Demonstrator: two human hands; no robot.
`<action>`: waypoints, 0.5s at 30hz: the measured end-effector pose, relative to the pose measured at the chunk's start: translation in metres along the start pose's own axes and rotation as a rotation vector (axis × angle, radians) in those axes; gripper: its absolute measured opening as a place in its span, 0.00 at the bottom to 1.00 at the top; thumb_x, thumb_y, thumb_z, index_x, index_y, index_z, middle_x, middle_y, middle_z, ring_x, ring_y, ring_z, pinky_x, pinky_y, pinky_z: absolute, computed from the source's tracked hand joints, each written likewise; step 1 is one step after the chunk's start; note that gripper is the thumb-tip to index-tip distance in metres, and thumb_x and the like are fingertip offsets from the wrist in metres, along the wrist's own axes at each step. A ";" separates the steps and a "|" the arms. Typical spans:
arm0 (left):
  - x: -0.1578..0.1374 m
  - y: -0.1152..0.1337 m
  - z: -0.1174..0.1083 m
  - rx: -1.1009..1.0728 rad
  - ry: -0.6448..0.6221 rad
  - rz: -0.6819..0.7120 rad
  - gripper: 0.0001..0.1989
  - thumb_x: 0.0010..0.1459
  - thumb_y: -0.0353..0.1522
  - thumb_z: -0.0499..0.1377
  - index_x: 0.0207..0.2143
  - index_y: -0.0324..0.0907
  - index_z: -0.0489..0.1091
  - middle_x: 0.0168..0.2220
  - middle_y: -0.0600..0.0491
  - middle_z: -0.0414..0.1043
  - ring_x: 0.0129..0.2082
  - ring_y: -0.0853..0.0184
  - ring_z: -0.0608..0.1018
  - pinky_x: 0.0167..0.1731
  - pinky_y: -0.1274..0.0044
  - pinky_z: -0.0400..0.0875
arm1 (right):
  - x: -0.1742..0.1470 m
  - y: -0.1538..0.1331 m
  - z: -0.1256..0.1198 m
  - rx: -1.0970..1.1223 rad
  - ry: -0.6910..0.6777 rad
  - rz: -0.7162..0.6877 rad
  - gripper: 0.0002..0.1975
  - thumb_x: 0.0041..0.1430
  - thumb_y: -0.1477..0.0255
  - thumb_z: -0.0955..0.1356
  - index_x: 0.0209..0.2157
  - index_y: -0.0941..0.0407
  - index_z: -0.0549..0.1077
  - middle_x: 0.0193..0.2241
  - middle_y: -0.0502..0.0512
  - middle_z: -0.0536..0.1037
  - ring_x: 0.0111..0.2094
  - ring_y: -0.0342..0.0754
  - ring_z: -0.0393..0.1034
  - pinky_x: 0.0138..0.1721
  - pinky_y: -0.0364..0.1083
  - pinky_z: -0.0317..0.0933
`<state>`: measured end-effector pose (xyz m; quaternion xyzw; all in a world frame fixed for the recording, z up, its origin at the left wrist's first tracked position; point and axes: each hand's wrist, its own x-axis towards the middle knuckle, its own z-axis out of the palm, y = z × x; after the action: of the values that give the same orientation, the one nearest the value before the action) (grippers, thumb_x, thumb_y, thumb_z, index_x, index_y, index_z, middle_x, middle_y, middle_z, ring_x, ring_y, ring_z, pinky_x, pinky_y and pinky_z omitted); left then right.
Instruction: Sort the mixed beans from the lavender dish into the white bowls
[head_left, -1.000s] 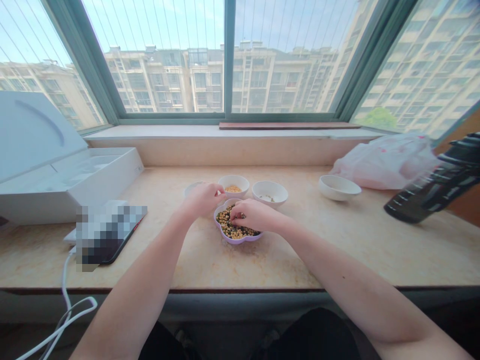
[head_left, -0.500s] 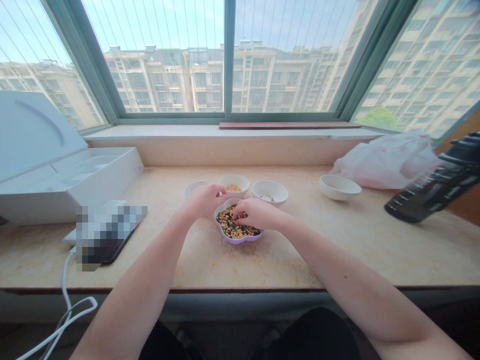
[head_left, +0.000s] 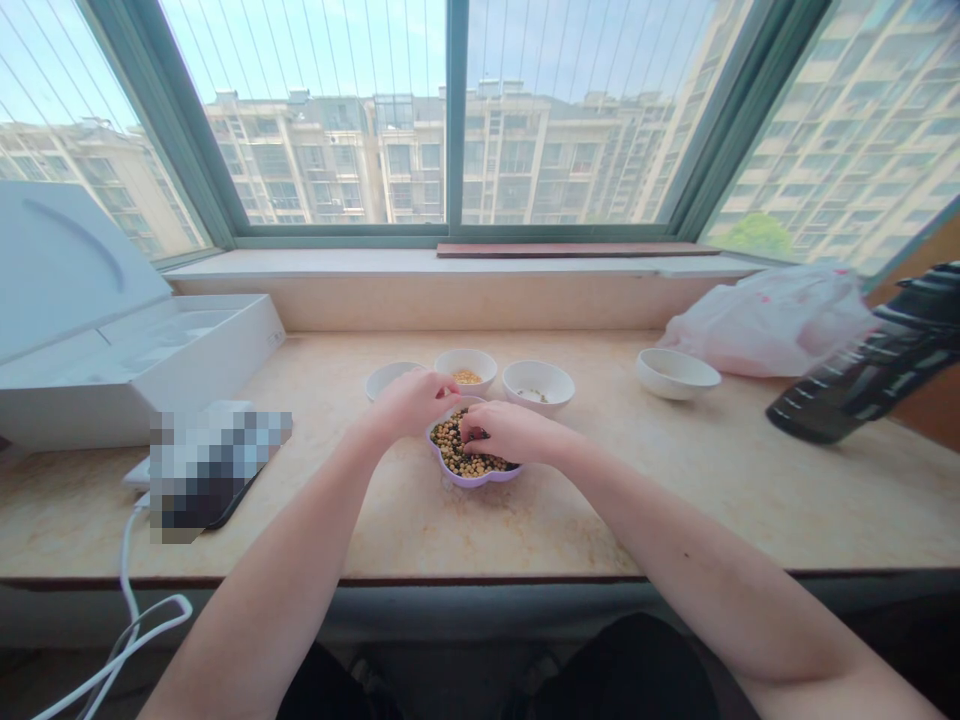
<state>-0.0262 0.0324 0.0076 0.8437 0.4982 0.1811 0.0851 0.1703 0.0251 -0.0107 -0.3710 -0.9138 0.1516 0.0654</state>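
Observation:
A purple scalloped bowl [head_left: 480,482] stands on the counter, filled with mixed pale and dark green or black beans [head_left: 478,464]. My right hand [head_left: 514,430] reaches over its right side. The thumb and fingers point down at the beans with a small gap between them. Just beyond the bowl's left rim hovers my left hand [head_left: 416,402], its fingertips curled and pressed together; anything between them is too small to see. Behind it, a white bowl [head_left: 382,380] is partly covered. Another white bowl [head_left: 486,368] holds yellow grains, and a third white bowl [head_left: 555,380] has a few dark bits.
Further right sits another white bowl [head_left: 679,380], beside a plastic bag [head_left: 765,320] and a dark bottle [head_left: 832,390]. On the left are an open white box [head_left: 217,340], a blurred-out phone-like item [head_left: 225,490] and a white cable [head_left: 127,560]. The counter's front edge [head_left: 487,579] runs below my forearms.
My right thumb and fingers have parted slightly and shifted a little left over the beans. My left hand stays in nearly the same place, fingertips together.

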 end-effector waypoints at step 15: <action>0.000 0.003 0.000 -0.022 -0.025 0.009 0.14 0.63 0.38 0.54 0.35 0.46 0.79 0.29 0.54 0.79 0.28 0.66 0.76 0.28 0.77 0.62 | -0.004 0.007 -0.009 -0.005 -0.043 0.020 0.04 0.55 0.74 0.71 0.33 0.54 0.80 0.31 0.55 0.79 0.30 0.50 0.70 0.33 0.48 0.58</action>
<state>-0.0244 0.0307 0.0087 0.8472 0.4911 0.1765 0.0999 0.1797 0.0296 -0.0046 -0.3768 -0.9117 0.1580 0.0435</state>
